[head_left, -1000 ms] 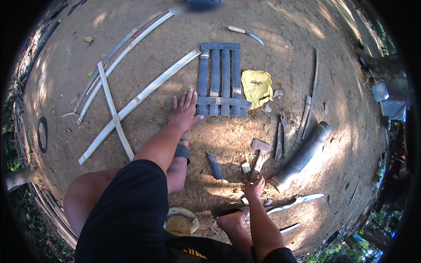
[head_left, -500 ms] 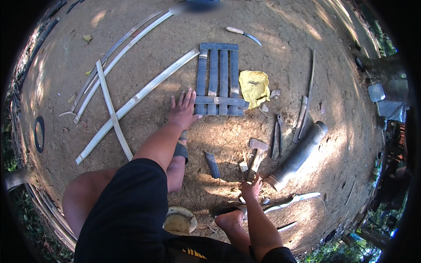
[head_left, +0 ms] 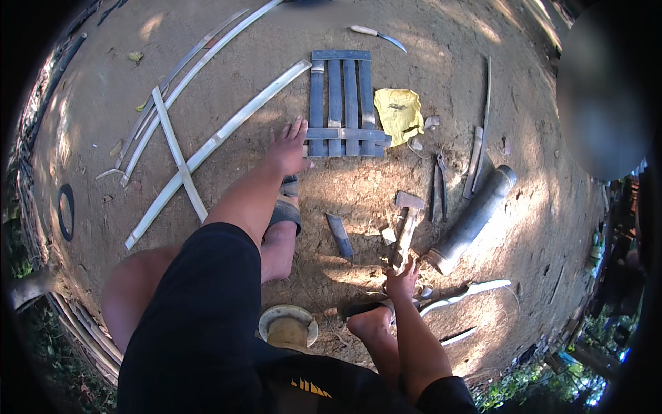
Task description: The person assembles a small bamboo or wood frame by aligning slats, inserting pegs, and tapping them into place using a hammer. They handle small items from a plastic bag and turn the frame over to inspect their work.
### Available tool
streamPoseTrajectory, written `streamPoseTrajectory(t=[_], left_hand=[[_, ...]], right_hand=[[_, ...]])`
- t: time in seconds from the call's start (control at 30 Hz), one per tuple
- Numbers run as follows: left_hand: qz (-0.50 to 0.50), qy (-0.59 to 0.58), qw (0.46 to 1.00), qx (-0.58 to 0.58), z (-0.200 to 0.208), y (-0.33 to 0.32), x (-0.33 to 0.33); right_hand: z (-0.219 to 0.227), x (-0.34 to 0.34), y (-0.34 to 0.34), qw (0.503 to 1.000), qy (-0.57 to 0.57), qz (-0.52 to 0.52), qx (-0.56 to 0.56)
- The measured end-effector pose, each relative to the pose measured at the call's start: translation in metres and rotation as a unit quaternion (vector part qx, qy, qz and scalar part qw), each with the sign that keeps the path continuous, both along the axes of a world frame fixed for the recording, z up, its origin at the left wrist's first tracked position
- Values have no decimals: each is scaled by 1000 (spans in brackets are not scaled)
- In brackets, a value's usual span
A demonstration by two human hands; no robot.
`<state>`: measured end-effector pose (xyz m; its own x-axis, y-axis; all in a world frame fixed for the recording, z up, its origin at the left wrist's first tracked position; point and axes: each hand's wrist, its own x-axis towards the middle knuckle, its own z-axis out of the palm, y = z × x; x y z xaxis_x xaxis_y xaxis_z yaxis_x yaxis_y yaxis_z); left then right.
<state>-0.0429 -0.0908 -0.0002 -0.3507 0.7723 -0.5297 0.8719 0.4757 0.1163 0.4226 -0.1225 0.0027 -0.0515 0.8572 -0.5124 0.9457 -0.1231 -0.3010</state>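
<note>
Head view: at eleven o'clock, the left hand (head_left: 287,148) was spread wide against the dark, flat-slatted bamboo frame (head_left: 350,103) at twelve. At four, the wooden-handled, block-headed hammer (head_left: 408,224) was reached by the right hand (head_left: 403,279); its grip couldn't be told. Firm palm pressure seemed advisable for steadying the slats.

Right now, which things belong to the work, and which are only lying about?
Probably in the work:
dark slatted frame, left hand at its edge
hammer-like tool, right hand at its handle

Probably only lying about:
crumpled yellow sheet
leaf
curved knife (unsure)
</note>
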Motion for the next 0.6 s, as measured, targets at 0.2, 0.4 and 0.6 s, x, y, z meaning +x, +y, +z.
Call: streamPoseTrajectory(t=[0.2,0.4,0.6], left_hand=[[204,-83,968,120,-15,-11,8],[336,-104,924,147,-41,-33,5],[357,-129,909,170,-38,-22,15]], right_hand=[[-2,17,-14,997,7,63,40],[2,-3,-22,984,-7,173,29],[0,-35,-28,969,6,248,15]])
